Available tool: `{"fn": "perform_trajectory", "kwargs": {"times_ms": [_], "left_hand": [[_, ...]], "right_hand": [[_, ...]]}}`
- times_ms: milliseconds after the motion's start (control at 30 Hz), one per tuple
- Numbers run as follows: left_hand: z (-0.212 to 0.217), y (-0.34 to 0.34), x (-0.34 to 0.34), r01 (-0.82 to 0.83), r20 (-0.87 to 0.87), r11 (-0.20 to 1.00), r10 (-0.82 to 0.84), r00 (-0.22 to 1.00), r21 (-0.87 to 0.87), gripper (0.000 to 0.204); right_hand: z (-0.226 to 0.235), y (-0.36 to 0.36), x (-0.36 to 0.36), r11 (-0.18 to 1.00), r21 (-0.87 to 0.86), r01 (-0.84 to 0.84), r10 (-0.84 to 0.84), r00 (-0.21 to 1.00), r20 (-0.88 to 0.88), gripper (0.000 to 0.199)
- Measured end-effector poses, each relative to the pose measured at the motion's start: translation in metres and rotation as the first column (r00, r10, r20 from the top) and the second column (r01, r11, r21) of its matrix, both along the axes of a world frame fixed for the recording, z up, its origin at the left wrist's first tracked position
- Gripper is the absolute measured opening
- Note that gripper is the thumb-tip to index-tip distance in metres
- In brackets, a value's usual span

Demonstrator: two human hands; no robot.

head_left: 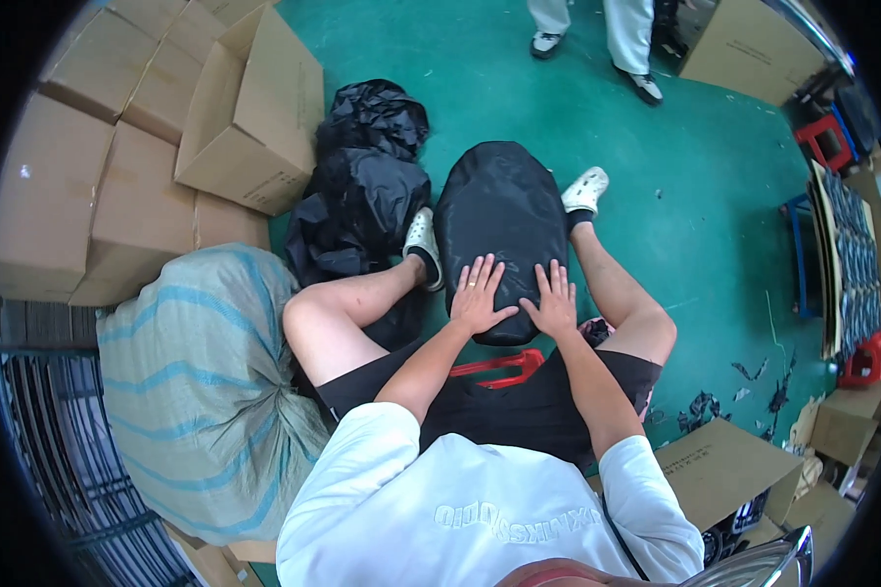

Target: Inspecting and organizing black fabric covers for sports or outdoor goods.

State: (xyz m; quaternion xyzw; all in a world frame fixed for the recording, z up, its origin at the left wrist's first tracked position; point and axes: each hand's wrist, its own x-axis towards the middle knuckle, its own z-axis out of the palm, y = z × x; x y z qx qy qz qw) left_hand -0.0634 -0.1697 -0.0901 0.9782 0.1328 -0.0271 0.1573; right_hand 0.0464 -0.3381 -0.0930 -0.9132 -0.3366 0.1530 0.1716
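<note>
Between my spread legs lies a long black bundle [499, 210] with rounded ends, wrapped in smooth, slightly wrinkled plastic or fabric; what is inside cannot be seen. My left hand [481, 297] rests flat on its near end, fingers spread and a ring on one finger. Beside it, my right hand [554, 301] also lies flat on the near right part, fingers stretched out. The two thumbs point toward each other without touching. Neither hand grips anything. Just left of the bundle, crumpled black plastic bags [367, 176] lie in a heap by my left foot.
A red plastic stool [504, 370] shows beneath me. Stacked cartons [54, 196] and an open carton [255, 117] stand at left, behind a tied striped sack [201, 382]. Another person's legs [628, 34] are at the far side. A rack of flat sheets [842, 264] stands right.
</note>
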Motion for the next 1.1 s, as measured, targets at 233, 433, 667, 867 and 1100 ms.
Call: {"fn": "perform_trajectory", "kwargs": {"times_ms": [233, 433, 667, 867, 1100], "left_hand": [[0.017, 0.067, 0.015, 0.180, 0.244, 0.984, -0.179, 0.953, 0.020, 0.063], [0.068, 0.247, -0.024, -0.380, 0.090, 0.883, 0.370, 0.925, 0.274, 0.043], [0.061, 0.345, -0.092, -0.907, -0.379, 0.406, 0.862, 0.338, 0.114, 0.050], [-0.044, 0.314, -0.087, -0.728, -0.453, 0.625, 0.755, 0.474, 0.280, 0.060], [-0.100, 0.201, 0.021, 0.082, -0.464, 0.775, 0.286, 0.839, 0.626, 0.064]], "right_hand": [[-0.002, -0.001, 0.017, 1.000, 0.029, -0.007, 0.008, 0.999, -0.031, 0.077], [0.072, -0.051, 0.084, 0.980, 0.182, 0.080, -0.103, 0.988, 0.118, 0.043], [0.094, -0.179, 0.093, 0.909, -0.145, 0.391, -0.365, 0.914, 0.179, 0.041], [0.099, -0.161, 0.085, 0.767, 0.077, 0.637, -0.636, 0.771, -0.038, 0.039], [0.095, -0.153, 0.093, 0.792, -0.013, 0.611, -0.610, 0.792, 0.022, 0.039]]}}
